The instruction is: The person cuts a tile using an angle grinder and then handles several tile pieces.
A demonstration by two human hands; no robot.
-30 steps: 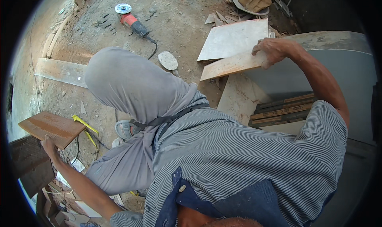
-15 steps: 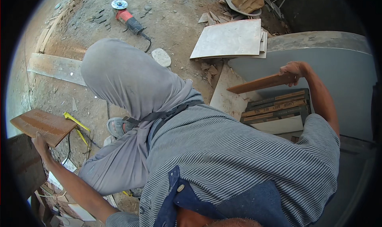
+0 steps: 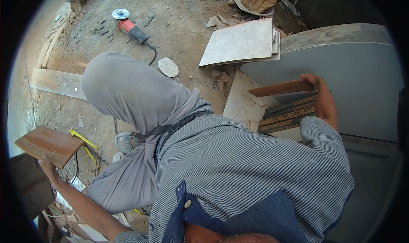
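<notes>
My left hand (image 3: 48, 164) grips the near edge of a brown tile (image 3: 50, 144) whose upper face is ribbed and looks damp in patches. This tile is at the far left, over a dark brown board or box side (image 3: 27, 179). On the right, my right hand (image 3: 313, 82) is closed on the end of another brown tile (image 3: 279, 89), seen nearly edge-on. That one is held above a stack of dark tile boxes (image 3: 287, 115) beside the grey wall. Its far end points left, over a pale dusty slab (image 3: 240, 98).
A red and black angle grinder (image 3: 132, 31) lies on the dirt floor ahead. Large white tiles (image 3: 238, 41) are stacked by the wall's end. A pale stone (image 3: 168, 67), a plank (image 3: 57, 83) and a yellow-framed tool (image 3: 83, 138) lie around my legs. Broken pieces litter the lower left.
The whole view has turned slightly. My right arm has drawn in, and its elbow is closer to my body with the tile still held. The left hand keeps its tile.
</notes>
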